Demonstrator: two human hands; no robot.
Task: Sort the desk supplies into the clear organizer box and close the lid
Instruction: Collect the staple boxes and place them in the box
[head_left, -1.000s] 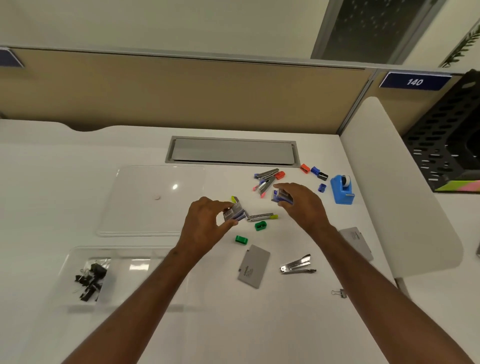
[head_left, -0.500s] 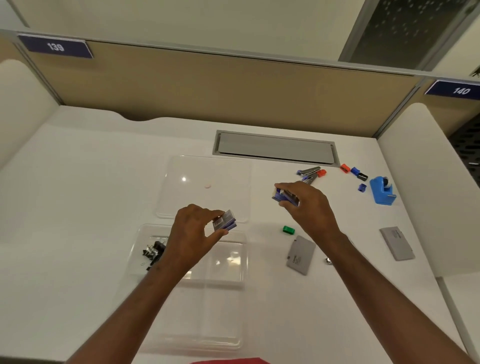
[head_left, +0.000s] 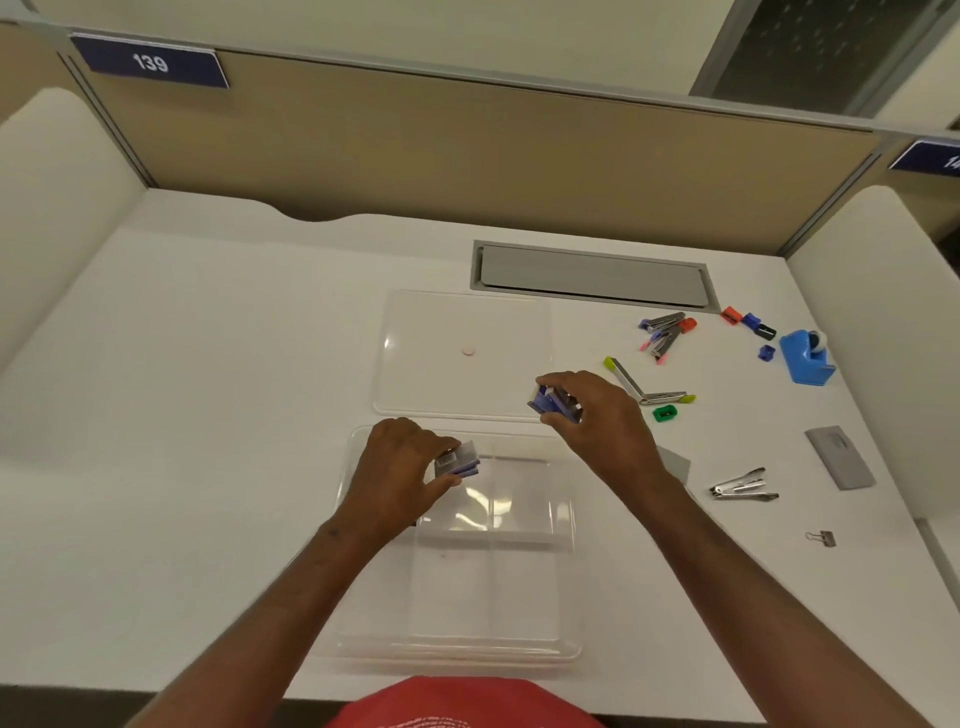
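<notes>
Clear plastic organizer box (head_left: 566, 519) with inner dividers sits open on the white desk (head_left: 208, 415), near its front edge; its flat transparent lid (head_left: 415, 332) lies just behind it. Above the box's far left part, the left hand (head_left: 400, 478) pinches a small stack of blue-and-silver staple packs (head_left: 458, 461). At the box's far right corner, the right hand (head_left: 597, 415) grips another blue staple pack (head_left: 550, 402). Right of the hands lie a green sharpener (head_left: 665, 413), a metal staple remover (head_left: 743, 487), a blue tape dispenser (head_left: 808, 358) and a small binder clip (head_left: 822, 538).
</notes>
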